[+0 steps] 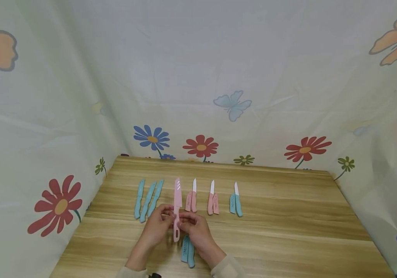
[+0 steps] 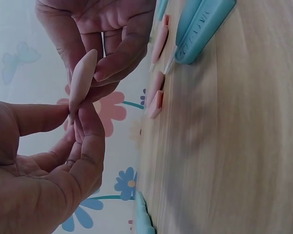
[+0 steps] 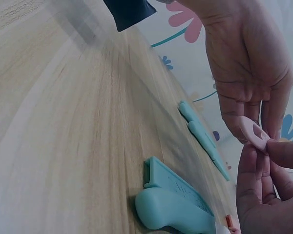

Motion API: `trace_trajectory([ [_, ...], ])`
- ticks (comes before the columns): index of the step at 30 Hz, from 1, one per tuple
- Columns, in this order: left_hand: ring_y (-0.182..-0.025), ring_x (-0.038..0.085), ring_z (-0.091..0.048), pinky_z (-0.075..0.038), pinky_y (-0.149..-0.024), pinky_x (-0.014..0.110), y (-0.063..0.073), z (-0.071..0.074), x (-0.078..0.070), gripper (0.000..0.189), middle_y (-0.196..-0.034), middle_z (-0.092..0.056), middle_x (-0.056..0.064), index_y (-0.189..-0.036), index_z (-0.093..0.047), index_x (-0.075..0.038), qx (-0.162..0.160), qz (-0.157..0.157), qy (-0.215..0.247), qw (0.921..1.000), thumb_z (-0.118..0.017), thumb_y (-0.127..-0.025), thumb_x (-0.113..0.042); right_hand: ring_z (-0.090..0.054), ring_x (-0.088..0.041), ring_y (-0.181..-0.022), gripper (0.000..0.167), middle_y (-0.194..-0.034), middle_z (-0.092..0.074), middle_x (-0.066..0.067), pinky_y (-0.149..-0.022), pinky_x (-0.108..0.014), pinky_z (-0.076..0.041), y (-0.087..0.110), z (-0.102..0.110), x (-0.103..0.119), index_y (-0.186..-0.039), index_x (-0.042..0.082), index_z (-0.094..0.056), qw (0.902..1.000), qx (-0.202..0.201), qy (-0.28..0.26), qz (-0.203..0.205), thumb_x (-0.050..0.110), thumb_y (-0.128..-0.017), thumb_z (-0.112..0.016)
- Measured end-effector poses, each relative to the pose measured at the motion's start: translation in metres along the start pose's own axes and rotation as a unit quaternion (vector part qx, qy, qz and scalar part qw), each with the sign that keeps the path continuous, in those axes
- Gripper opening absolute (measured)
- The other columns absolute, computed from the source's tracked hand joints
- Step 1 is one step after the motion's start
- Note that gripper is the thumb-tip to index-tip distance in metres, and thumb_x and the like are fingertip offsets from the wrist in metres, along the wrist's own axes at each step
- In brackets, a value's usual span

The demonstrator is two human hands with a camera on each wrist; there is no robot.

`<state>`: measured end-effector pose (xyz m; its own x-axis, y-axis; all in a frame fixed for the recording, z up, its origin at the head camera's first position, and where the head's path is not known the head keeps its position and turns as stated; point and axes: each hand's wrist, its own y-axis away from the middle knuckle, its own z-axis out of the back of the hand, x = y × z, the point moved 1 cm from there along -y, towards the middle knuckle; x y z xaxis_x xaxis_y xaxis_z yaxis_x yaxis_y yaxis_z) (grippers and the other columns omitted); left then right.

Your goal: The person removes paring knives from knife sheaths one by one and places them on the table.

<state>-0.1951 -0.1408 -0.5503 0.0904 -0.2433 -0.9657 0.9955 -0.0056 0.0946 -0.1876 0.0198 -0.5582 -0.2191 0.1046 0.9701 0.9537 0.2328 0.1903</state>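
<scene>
Between both hands stands a pink knife, its tip pointing away from me and a slot near the end of its handle. My left hand pinches the handle from the left, thumb against fingers. From the other side my right hand pinches the same handle; its thumb shows on the grip in the right wrist view. Whether the pink upper part is blade or cover I cannot tell. Just below the hands lie a teal knife and a teal sheath, side by side on the table.
Several teal knives lie at the left. Beyond my right hand are two small pink knives with bare white blades, pink sheaths beside them. Farther right lie another teal knife and sheath. Flowered cloth surrounds the wooden table.
</scene>
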Motion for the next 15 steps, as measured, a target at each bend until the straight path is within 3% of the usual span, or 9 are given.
trace_trajectory([
  [7, -0.084, 0.019, -0.065, -0.063, -0.076, 0.04, -0.0008, -0.0013, -0.0021, 0.025, -0.104, -0.063, 0.017, -0.122, -0.062, 0.004, 0.012, -0.009, 0.012, 0.9998, -0.064, -0.098, -0.002, -0.067, -0.011, -0.09, 0.035, -0.113, -0.07, -0.019, -0.085, -0.031, -0.061, 0.0031, 0.0032, 0.0028, -0.128, -0.009, -0.064, 1.0, 0.005, -0.003, 0.004, 0.0, -0.094, -0.066],
  [15, -0.084, 0.02, -0.065, -0.064, -0.074, 0.041, 0.0007, -0.0041, -0.0049, 0.026, -0.104, -0.063, 0.017, -0.122, -0.062, 0.005, 0.031, -0.008, 0.026, 0.9992, -0.065, -0.097, -0.002, -0.067, -0.011, -0.092, 0.037, -0.111, -0.07, -0.016, -0.081, -0.026, -0.06, 0.0063, 0.0083, 0.0018, -0.129, -0.01, -0.062, 0.9999, 0.006, -0.009, 0.003, 0.0, -0.093, -0.068],
])
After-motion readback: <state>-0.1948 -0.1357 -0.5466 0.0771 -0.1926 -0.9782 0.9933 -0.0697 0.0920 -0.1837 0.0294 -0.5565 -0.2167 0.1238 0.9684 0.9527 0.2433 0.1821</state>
